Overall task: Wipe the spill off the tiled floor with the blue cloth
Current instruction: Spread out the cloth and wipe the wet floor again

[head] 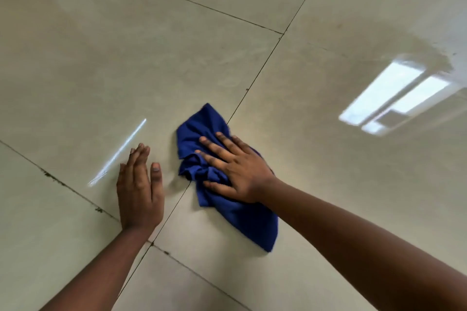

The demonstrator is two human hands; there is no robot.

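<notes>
A crumpled blue cloth point(199, 129) lies on the glossy beige tiled floor point(151, 58), across a dark grout line. My right hand point(235, 169) presses flat on the cloth's middle, fingers spread and bunching the fabric. My left hand point(140, 189) rests flat on the bare tile just left of the cloth, fingers together, holding nothing. A faint wet smear point(174, 179) shows on the tile between the two hands; its extent is hard to tell against the shine.
Dark grout lines point(262, 68) cross the floor, with small dirt specks point(50, 175) along the left one. A window's bright reflection point(394, 93) lies at the right, a thin light streak point(118, 151) beside my left hand.
</notes>
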